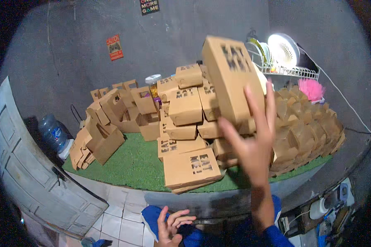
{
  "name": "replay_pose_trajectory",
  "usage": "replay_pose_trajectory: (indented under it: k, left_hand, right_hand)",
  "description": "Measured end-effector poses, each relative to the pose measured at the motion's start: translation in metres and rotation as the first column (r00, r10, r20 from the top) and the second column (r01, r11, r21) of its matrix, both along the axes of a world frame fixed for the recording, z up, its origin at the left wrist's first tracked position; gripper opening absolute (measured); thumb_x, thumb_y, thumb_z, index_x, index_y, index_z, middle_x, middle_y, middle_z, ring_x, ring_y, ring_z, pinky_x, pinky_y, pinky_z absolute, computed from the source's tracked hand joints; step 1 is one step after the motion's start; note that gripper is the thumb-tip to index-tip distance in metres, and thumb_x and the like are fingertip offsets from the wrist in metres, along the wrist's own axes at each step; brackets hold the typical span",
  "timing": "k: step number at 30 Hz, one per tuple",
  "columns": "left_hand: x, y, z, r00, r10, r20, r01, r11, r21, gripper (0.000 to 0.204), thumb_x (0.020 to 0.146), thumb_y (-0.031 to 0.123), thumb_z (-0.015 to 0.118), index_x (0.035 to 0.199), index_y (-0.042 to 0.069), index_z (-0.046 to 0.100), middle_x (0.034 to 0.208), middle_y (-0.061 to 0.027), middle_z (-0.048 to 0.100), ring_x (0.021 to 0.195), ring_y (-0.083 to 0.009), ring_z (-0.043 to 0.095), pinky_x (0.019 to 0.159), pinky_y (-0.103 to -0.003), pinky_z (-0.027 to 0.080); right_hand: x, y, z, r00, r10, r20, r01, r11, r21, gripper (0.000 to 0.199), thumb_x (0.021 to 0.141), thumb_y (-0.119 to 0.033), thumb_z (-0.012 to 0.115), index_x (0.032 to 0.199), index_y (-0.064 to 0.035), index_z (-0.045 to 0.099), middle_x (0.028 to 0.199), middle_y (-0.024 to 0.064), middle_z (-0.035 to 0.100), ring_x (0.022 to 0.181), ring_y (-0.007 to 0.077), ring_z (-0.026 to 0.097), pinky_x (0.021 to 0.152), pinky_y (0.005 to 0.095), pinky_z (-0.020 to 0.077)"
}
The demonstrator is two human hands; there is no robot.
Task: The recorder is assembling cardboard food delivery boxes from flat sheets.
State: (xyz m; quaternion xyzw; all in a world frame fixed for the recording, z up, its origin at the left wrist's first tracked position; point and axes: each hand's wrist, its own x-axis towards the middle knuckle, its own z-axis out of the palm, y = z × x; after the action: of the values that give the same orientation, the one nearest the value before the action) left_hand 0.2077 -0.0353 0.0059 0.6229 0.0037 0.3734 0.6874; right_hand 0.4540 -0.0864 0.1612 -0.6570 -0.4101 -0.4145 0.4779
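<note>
- While raised high, right hand [251, 148] spread wide, fingers apart, palm behind a closed brown cardboard box [233, 84]; fingertips touching its lower side, box tilted, up above the stack, not clamped.
- Left hand [171, 226] low near bottom edge, fingers loosely curled & apart, holding nothing, over blue-clad lap.
- Below raised box: pile of closed boxes [185, 111] w/ cut-out lettering, stacked unevenly on green turf mat [136, 164] covering the surface.
- Front of pile: one closed box [191, 166] leaning at mat's near edge.
- Left of pile: open handle-top carrier boxes [123, 109], some upright, some tipped; flat blanks at far left.
- Right of pile: rows of nested folded cartons [305, 131], tight together.
- Behind: white fan [283, 49] on wire rack, pink brush [311, 89] beside it, clear jar w/ white lid [153, 82] among boxes.
- Far left on floor: blue water jug [52, 131], next to grey door [24, 173].
</note>
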Motion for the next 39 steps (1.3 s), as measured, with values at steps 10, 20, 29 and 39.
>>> replay_pose_trajectory:
  k: [10, 20, 29, 39]
  left_hand:
    - [-0.038, 0.025, -0.025, 0.947, 0.321, -0.026, -0.321, 0.937, -0.139, 0.062, 0.086, 0.021, 0.060, 0.137, 0.005, 0.027, 0.109, -0.0165, 0.054, 0.085, -0.0209, 0.058, 0.074, -0.029, 0.046]
    - [-0.112, 0.194, -0.021, 0.576, 0.815, -0.070, -0.799, 0.579, 0.164, 0.044, 0.085, 0.010, 0.060, 0.123, -0.001, 0.040, 0.105, -0.0134, 0.055, 0.095, -0.0195, 0.058, 0.082, -0.029, 0.046]
    - [-0.173, 0.438, -0.026, -0.118, 0.990, -0.072, -0.901, -0.077, 0.427, 0.053, 0.079, 0.026, 0.065, 0.118, -0.004, 0.044, 0.104, -0.0207, 0.057, 0.098, -0.0243, 0.057, 0.077, -0.035, 0.046]
    - [-0.176, 0.487, 0.009, -0.298, 0.940, -0.167, -0.886, -0.208, 0.415, 0.059, 0.068, 0.016, 0.073, 0.116, -0.002, 0.044, 0.103, -0.0175, 0.060, 0.095, -0.0302, 0.059, 0.080, -0.036, 0.047]
  right_hand:
    - [-0.051, -0.045, -0.069, 0.988, 0.118, -0.103, -0.119, 0.993, -0.002, 0.035, 0.077, -0.032, 0.064, 0.103, -0.0092, 0.058, 0.133, 0.0295, 0.033, 0.125, 0.0456, 0.032, 0.098, 0.0505, 0.0327]
    - [-0.083, -0.092, -0.134, 0.959, 0.282, 0.028, -0.259, 0.913, -0.316, 0.010, 0.085, -0.002, 0.051, 0.093, 0.0001, 0.055, 0.109, 0.0209, 0.053, 0.102, 0.0400, 0.053, 0.084, 0.0478, 0.0467]
    - [-0.094, -0.086, -0.180, 0.892, 0.451, -0.032, -0.406, 0.766, -0.498, 0.013, 0.073, 0.006, 0.060, 0.086, 0.0027, 0.057, 0.099, 0.0210, 0.055, 0.089, 0.0354, 0.057, 0.073, 0.0407, 0.0489]
    - [-0.066, -0.109, -0.262, 0.626, 0.633, -0.456, -0.780, 0.508, -0.365, 0.034, 0.079, -0.005, 0.062, 0.107, 0.0096, 0.049, 0.088, 0.0175, 0.054, 0.070, 0.0260, 0.057, 0.065, 0.0371, 0.0480]
